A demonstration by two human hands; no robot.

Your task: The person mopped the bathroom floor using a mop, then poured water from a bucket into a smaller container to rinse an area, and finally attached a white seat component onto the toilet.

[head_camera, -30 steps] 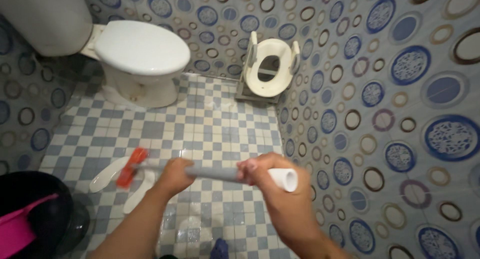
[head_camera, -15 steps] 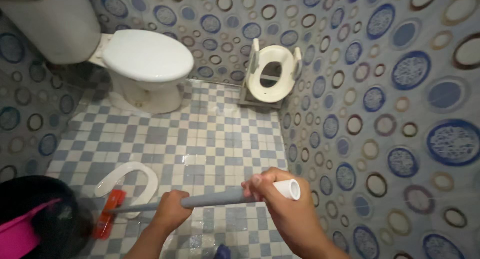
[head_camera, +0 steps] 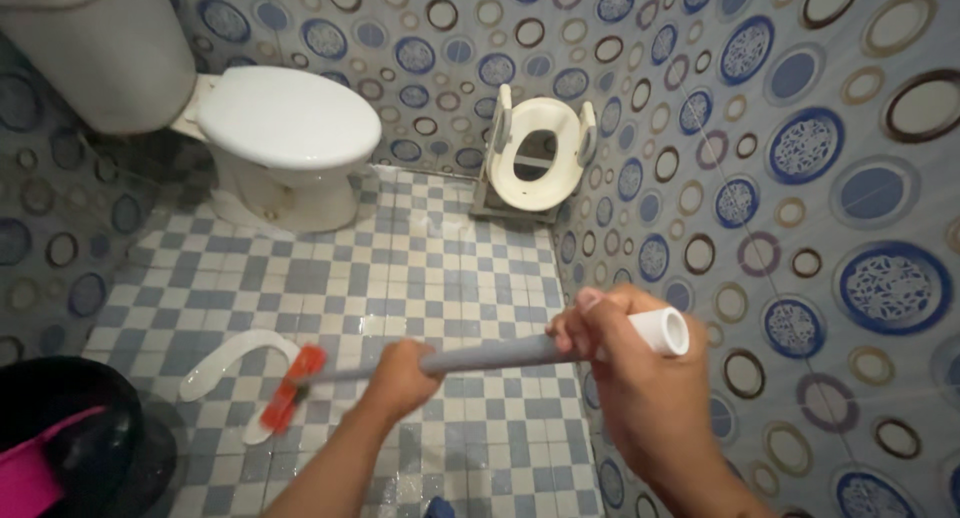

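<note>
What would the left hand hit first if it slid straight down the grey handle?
The left hand would probably meet the orange brush head, which rests by the white toilet seat ring on the checkered floor.

A home bathroom: white toilet [head_camera: 285, 128], child's potty seat [head_camera: 538, 150], checkered tile floor [head_camera: 420, 268], circle-patterned wall tiles [head_camera: 800, 178].
</note>
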